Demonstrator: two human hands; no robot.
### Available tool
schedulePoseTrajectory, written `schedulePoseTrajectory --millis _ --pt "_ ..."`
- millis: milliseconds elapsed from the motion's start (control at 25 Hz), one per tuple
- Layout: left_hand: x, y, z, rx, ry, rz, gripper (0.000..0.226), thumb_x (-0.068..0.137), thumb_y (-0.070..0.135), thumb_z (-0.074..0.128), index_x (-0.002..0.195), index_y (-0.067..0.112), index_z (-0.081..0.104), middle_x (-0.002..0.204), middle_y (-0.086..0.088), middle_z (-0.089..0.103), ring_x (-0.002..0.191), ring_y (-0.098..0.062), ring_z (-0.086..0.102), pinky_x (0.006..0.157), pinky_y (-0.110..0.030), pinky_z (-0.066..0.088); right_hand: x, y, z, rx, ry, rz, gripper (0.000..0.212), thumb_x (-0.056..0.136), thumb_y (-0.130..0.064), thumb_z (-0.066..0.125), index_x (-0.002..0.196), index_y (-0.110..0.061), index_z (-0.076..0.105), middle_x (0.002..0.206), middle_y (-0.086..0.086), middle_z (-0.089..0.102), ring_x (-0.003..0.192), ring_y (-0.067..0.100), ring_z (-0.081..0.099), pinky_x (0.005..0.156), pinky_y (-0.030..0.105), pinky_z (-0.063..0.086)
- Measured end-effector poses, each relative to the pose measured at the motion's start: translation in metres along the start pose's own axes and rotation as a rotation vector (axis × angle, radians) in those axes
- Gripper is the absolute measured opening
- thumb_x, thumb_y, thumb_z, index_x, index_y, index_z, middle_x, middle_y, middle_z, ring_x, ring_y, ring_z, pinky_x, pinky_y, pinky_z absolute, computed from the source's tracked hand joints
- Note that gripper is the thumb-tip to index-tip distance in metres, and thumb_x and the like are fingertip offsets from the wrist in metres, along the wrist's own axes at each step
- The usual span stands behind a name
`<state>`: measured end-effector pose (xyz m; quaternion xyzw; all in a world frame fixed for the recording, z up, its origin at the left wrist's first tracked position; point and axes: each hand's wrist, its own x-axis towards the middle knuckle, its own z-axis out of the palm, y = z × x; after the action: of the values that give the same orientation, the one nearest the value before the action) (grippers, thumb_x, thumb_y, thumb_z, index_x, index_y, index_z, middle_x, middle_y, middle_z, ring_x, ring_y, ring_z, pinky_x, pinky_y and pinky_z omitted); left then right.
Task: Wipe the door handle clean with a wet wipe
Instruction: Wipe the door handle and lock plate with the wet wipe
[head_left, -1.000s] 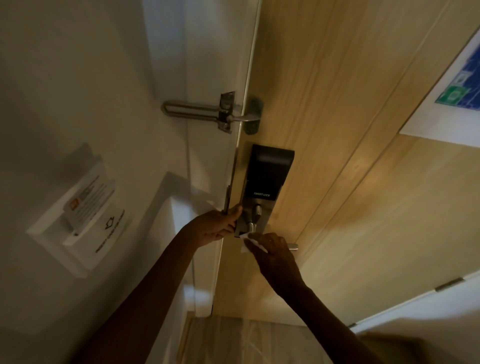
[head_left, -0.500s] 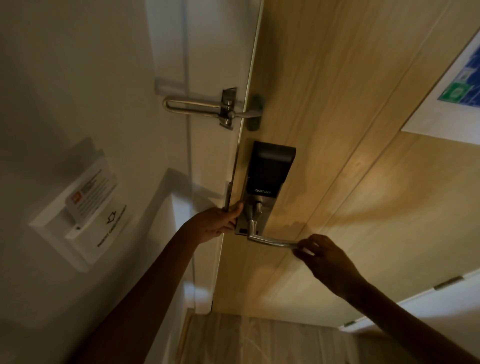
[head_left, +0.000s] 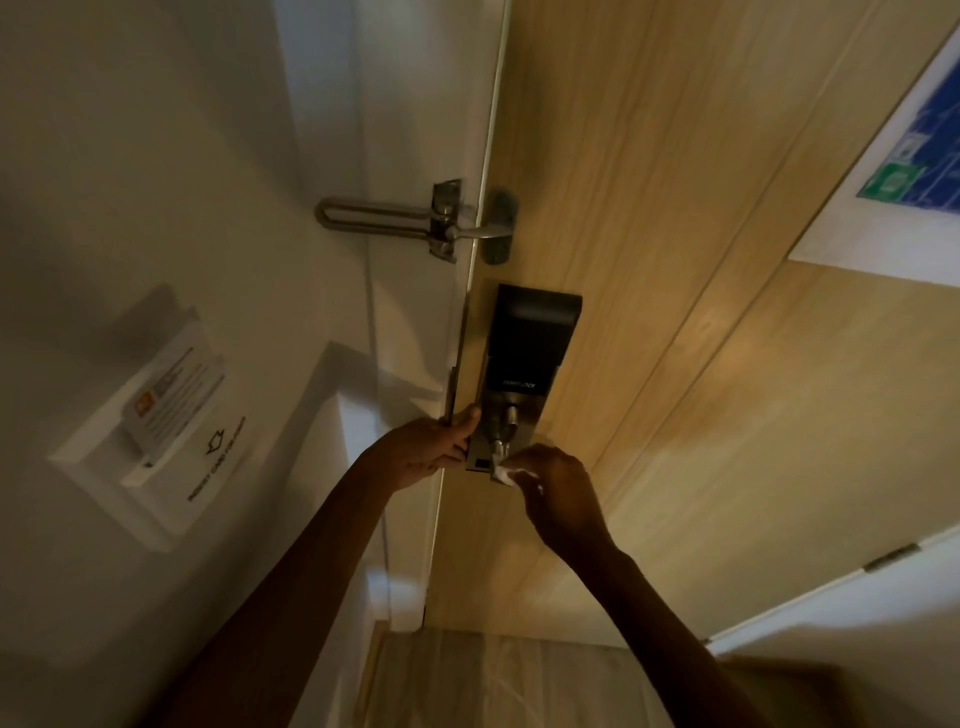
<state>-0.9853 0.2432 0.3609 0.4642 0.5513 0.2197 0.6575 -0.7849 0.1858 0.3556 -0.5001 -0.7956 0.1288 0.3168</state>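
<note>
At the centre of the frame a wooden door (head_left: 649, 208) stands with its edge toward the white frame (head_left: 405, 130) on the left. A black lock (head_left: 530, 343) sits on the door's left side, and the handle (head_left: 500, 448) comes out of its metal plate just below; only the stub near the plate shows, since the rest is covered by the right hand.

The right hand (head_left: 558, 493) comes up from the lower right and closes over the handle close to the lock plate, fingers curled together around a white wipe (head_left: 506, 474). A crumpled bit of the wipe shows at the fingertips, pressed against the handle's base.

The left hand (head_left: 431, 447) reaches up from the lower left and grips the door's edge beside the lock, thumb on the near face at the plate's left, the other fingers wrapped round the edge and out of sight.

Above the lock, a metal latch (head_left: 415, 221) bridges the frame and the door. At the left of the frame a white holder (head_left: 150, 436) on the wall carries a card (head_left: 171, 389). At the upper right a blue and green notice (head_left: 914, 156) is fixed to the door.
</note>
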Motion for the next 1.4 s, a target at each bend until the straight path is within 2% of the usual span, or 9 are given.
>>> schedulePoseTrajectory --millis 200,360,560,720,880,960,1080,1200,1400 --pt "0.001 0.001 0.0 0.0 0.017 0.014 0.073 0.087 0.058 0.047 0.128 -0.003 0.048 0.132 -0.019 0.056 0.124 -0.028 0.052 0.097 -0.029 0.036 0.007 0.018 -0.012 0.02 -0.004 0.138 0.014 0.091 -0.013 0.062 0.097 -0.01 0.074 0.098 0.004 0.073 0.086 0.006 0.063 0.072 0.014 0.043" --pt "0.001 0.0 0.0 0.005 0.012 0.003 0.075 0.085 0.061 0.048 0.126 -0.002 0.051 0.129 -0.019 0.058 0.12 -0.027 0.055 0.084 -0.023 0.041 0.0 0.014 -0.008 0.046 -0.047 -0.011 0.019 0.096 -0.015 0.055 0.093 -0.012 0.074 0.093 0.0 0.073 0.082 -0.002 0.062 0.074 0.009 0.045" --pt "0.001 0.001 -0.001 0.023 0.019 0.008 0.079 0.079 0.066 0.051 0.122 -0.001 0.055 0.124 -0.017 0.062 0.115 -0.024 0.058 0.092 -0.028 0.04 0.006 0.043 -0.04 -0.003 -0.147 0.121 0.015 0.093 -0.02 0.06 0.096 -0.018 0.074 0.098 -0.004 0.073 0.086 0.003 0.064 0.073 0.011 0.046" --pt "0.002 0.0 0.0 0.005 0.013 0.01 0.076 0.083 0.061 0.05 0.124 -0.002 0.052 0.127 -0.018 0.06 0.121 -0.028 0.055 0.102 -0.033 0.036 -0.001 0.027 -0.018 -0.014 -0.119 -0.035 0.018 0.095 -0.013 0.057 0.098 -0.017 0.074 0.099 -0.001 0.074 0.087 0.005 0.065 0.077 0.025 0.052" --pt "0.0 -0.002 0.0 0.002 0.016 0.035 0.074 0.085 0.061 0.048 0.125 -0.001 0.051 0.127 -0.017 0.06 0.12 -0.027 0.055 0.088 -0.025 0.04 -0.012 0.08 -0.071 -0.08 -0.124 0.282 0.013 0.089 -0.016 0.066 0.097 -0.015 0.076 0.099 0.0 0.074 0.085 0.005 0.063 0.072 0.021 0.047" --pt "-0.001 -0.001 -0.001 0.007 -0.001 0.037 0.079 0.08 0.065 0.05 0.126 0.0 0.051 0.127 -0.016 0.06 0.118 -0.025 0.055 0.089 -0.025 0.039 -0.029 0.093 -0.062 0.158 0.093 0.541 0.018 0.086 -0.012 0.069 0.103 -0.009 0.074 0.099 0.007 0.073 0.082 0.012 0.065 0.071 0.021 0.048" --pt "0.0 -0.001 -0.001 -0.002 -0.004 0.035 0.079 0.079 0.064 0.051 0.127 0.001 0.051 0.126 -0.015 0.06 0.113 -0.021 0.058 0.084 -0.021 0.041 -0.07 0.062 -0.003 0.938 0.231 0.905 0.044 0.076 -0.014 0.071 0.113 0.008 0.06 0.099 0.018 0.066 0.078 0.017 0.069 0.068 0.025 0.056" --pt "-0.002 -0.001 0.001 -0.027 0.02 0.052 0.062 0.086 0.057 0.05 0.118 0.006 0.06 0.118 -0.012 0.066 0.104 -0.018 0.062 0.08 -0.022 0.047 -0.085 0.019 0.048 1.175 0.133 1.021 0.033 0.086 -0.015 0.063 0.117 -0.007 0.056 0.117 0.005 0.059 0.096 0.011 0.064 0.073 0.015 0.054" --pt "0.001 -0.004 -0.004 -0.022 0.014 0.066 0.089 0.056 0.075 0.063 0.115 0.008 0.063 0.113 -0.012 0.069 0.112 -0.027 0.061 0.106 -0.042 0.041 -0.044 -0.027 0.069 1.903 0.31 1.139 0.018 0.091 0.0 0.051 0.106 0.0 0.06 0.113 0.022 0.064 0.105 0.032 0.062 0.076 0.038 0.06"
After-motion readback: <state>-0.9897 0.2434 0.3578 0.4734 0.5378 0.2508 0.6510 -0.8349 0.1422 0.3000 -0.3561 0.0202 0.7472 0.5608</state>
